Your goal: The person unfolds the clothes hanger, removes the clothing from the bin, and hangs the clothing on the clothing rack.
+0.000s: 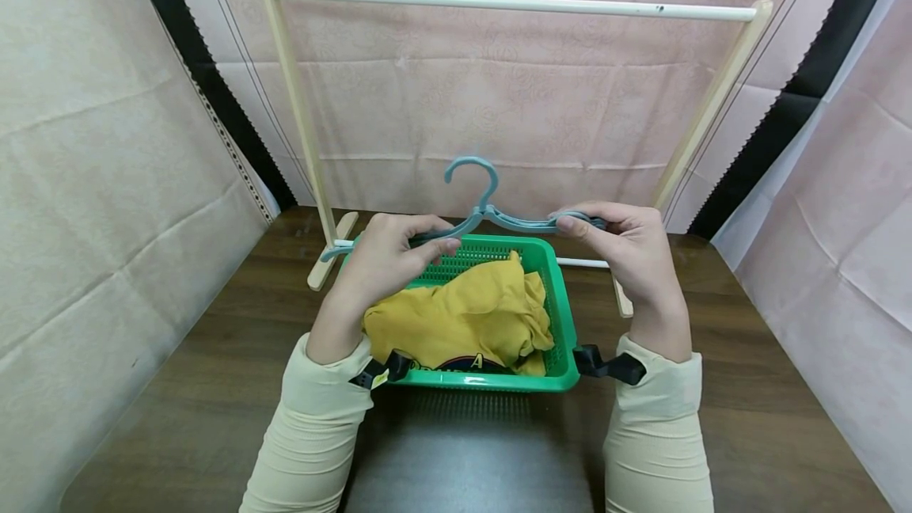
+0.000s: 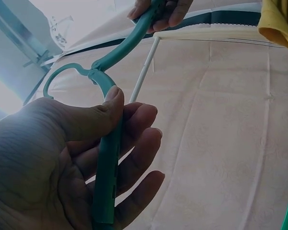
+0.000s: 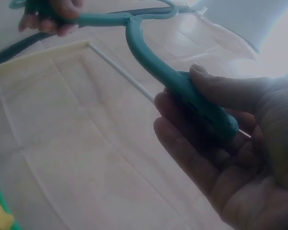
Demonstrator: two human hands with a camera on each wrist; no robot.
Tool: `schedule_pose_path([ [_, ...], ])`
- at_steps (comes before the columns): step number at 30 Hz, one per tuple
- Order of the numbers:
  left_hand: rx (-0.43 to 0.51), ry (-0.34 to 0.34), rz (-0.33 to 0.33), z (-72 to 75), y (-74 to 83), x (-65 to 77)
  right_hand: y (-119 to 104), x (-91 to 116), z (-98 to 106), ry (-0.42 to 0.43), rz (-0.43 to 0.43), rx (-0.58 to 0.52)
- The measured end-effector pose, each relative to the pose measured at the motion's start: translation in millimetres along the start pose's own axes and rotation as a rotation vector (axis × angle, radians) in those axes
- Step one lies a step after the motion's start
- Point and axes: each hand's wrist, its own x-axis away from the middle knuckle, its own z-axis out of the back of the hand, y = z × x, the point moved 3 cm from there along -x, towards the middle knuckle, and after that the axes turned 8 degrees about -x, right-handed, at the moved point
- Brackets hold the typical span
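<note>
A blue-green plastic clothes hanger [image 1: 523,223] is held up above the back of a green basket [image 1: 566,339], its hook pointing upward. My left hand [image 1: 385,256] grips one arm of it, thumb on one side and fingers behind, as the left wrist view shows along the hanger arm [image 2: 108,158]. Near the tip of the other arm, my right hand [image 1: 634,248] pinches the hanger between thumb and fingers. Below, a crumpled yellow garment [image 1: 463,311] with a dark printed patch lies in the basket.
Behind the basket stands a rack with a white top bar [image 1: 499,1], pale wooden posts [image 1: 299,101] and feet on the brown wooden table [image 1: 214,386]. Pale fabric walls [image 1: 456,117] enclose the table at the back and sides.
</note>
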Motion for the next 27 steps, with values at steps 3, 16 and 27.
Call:
schedule_pose_path([
  [3, -0.01, -0.01, -0.001, -0.3, 0.1, -0.1, -0.5, -0.2, 0.3, 0.015, -0.004, -0.025],
  [16, 0.014, -0.017, -0.007, -1.2, 0.3, -0.6, -1.5, -0.4, 3.3, 0.066, 0.019, -0.06],
  [27, 0.035, 0.008, -0.03, -1.0, 0.5, -0.6, -5.1, -0.3, 8.0, 0.189, 0.039, -0.051],
])
